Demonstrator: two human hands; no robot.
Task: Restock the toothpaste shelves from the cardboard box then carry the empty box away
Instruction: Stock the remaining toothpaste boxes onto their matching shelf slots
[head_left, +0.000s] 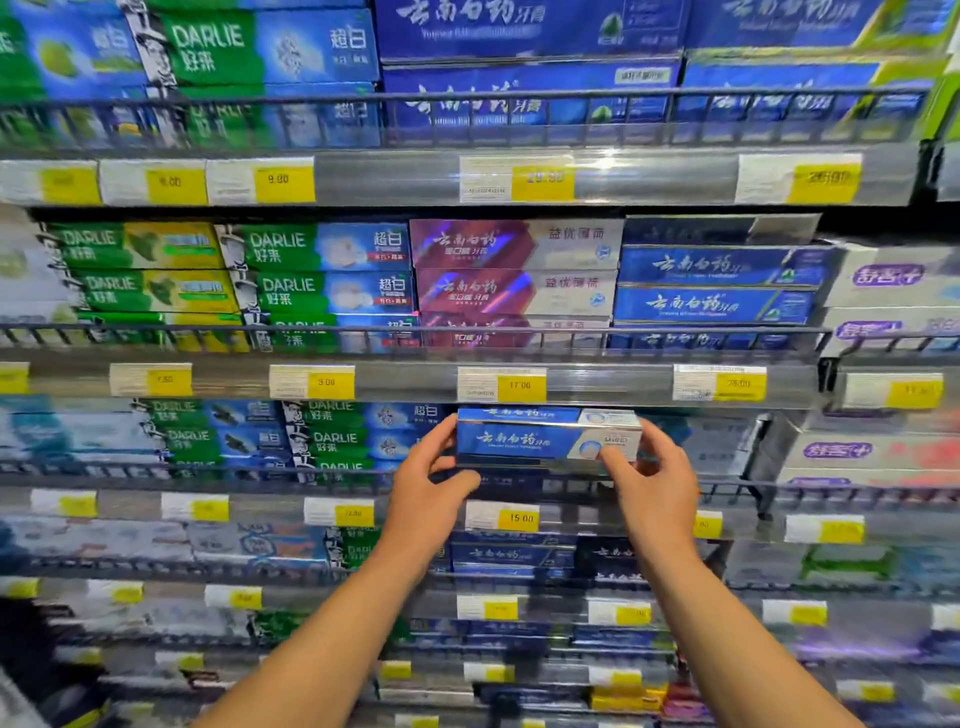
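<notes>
At the third shelf down, just under the yellow 17.00 price tag (521, 385), I hold a blue-and-silver toothpaste box (545, 439) lengthwise between both hands, level with the shelf's wire rail (779, 488) and above it. My left hand (431, 483) grips the box's left end, fingers curled over the top edge and thumb underneath. My right hand (657, 486) pinches the right end, thumb pressed on the silver front face and fingers wrapped behind. A second box of the same kind sits right behind the one I hold; whether they touch I cannot tell. To the left on the same shelf stand stacked green-and-blue Darlie boxes (332, 436). Below my wrists a 15.00 price tag (519, 518) marks the shelf edge. One shelf up, red-and-silver boxes (514, 270) sit beside dark blue boxes (722, 286).
</notes>
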